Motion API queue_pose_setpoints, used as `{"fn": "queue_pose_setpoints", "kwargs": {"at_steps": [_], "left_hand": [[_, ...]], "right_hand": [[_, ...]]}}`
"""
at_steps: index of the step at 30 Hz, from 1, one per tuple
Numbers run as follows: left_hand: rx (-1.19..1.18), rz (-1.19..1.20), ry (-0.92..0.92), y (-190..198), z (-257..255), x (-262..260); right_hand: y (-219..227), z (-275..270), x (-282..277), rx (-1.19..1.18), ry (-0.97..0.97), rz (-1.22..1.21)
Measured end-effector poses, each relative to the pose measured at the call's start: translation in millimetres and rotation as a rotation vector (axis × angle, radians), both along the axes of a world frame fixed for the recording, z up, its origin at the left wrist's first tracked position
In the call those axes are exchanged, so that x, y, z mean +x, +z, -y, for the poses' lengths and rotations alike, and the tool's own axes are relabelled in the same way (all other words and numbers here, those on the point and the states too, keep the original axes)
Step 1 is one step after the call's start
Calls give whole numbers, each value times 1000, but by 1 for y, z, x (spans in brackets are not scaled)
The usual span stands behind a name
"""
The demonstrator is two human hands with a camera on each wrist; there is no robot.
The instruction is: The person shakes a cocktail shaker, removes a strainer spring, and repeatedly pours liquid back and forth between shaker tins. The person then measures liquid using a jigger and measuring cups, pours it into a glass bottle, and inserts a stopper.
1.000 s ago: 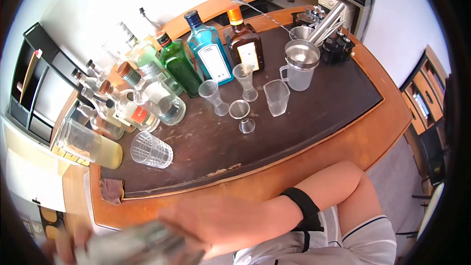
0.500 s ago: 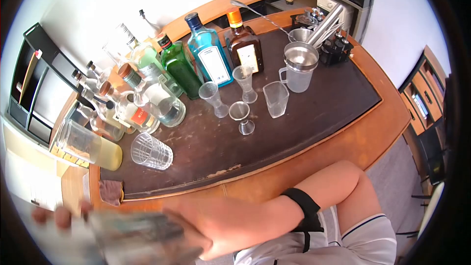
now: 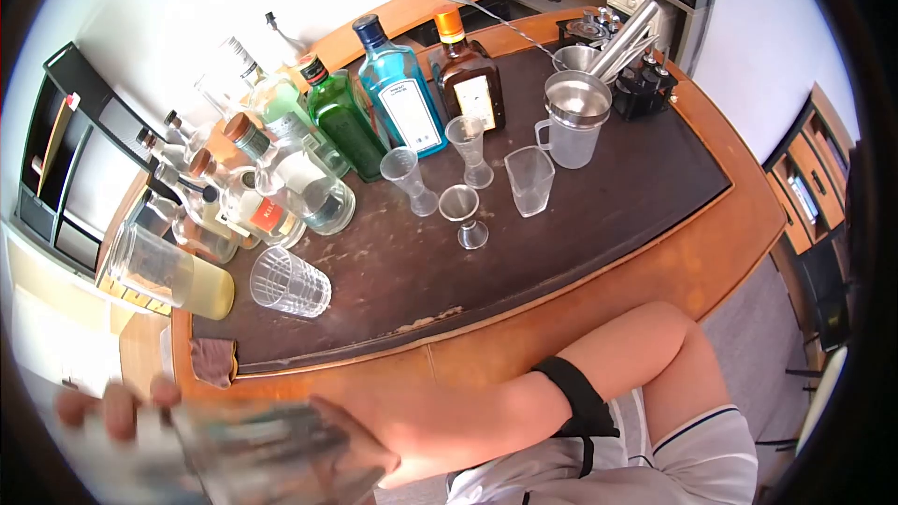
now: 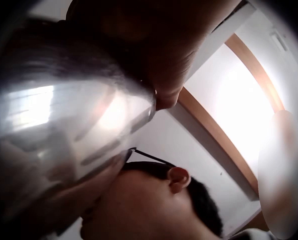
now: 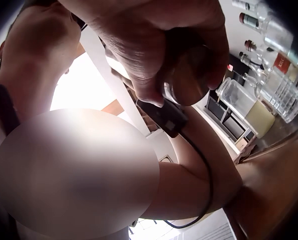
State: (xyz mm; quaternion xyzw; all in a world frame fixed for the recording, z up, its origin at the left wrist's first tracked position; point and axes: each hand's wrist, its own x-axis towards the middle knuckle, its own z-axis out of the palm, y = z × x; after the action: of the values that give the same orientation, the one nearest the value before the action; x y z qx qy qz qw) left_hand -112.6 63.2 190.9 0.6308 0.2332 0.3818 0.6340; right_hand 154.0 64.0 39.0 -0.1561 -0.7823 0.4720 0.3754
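Observation:
A shiny metal cocktail shaker [image 3: 262, 449] is held sideways between my two hands, low at the left of the head view and blurred. My right hand [image 3: 374, 421] grips its near end; the right wrist view shows thumb and fingers curled round the metal end [image 5: 189, 82]. At the far end, fingertips of my left hand [image 3: 119, 410] wrap over the shaker. Up close in the left wrist view, the shaker's reflective side [image 4: 59, 125] lies under my left hand [image 4: 164, 55]. Most of the left palm is hidden.
On the dark-topped table [image 3: 599, 224] stand a cut glass [image 3: 290, 282], a jar of yellowish liquid [image 3: 178, 271], two clear jiggers, a metal jigger [image 3: 460, 215], a small clear pitcher [image 3: 529, 182] and a strainer-topped jug [image 3: 571, 131]. Several bottles [image 3: 346, 122] crowd the back left. A folded cloth [image 3: 214, 361] lies at the near-left corner.
The shaker and both hands have shifted, blurred by quick motion; the left fingertips appear higher in the head view than a second ago. Things on the table have stayed put.

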Motion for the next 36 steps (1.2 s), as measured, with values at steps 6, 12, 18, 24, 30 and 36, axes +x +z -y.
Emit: {"fn": "queue_pose_setpoints", "kwargs": {"at_steps": [6, 12, 18, 24, 30, 36], "left_hand": [[111, 14, -269, -5, -36, 131], [233, 24, -585, -14, -52, 111], [225, 5, -599, -2, -40, -65], [47, 6, -334, -4, -17, -40], [45, 52, -395, -19, -17, 9], [267, 150, 188, -19, 15, 37]], "right_hand": [[-10, 5, -4, 319, -225, -133], [-5, 1, 5, 367, -266, -95], [1, -6, 2, 3, -84, -134], [-6, 9, -1, 326, -222, -87], [5, 14, 10, 314, -264, -51], [1, 11, 3, 229, -387, -82]]}}
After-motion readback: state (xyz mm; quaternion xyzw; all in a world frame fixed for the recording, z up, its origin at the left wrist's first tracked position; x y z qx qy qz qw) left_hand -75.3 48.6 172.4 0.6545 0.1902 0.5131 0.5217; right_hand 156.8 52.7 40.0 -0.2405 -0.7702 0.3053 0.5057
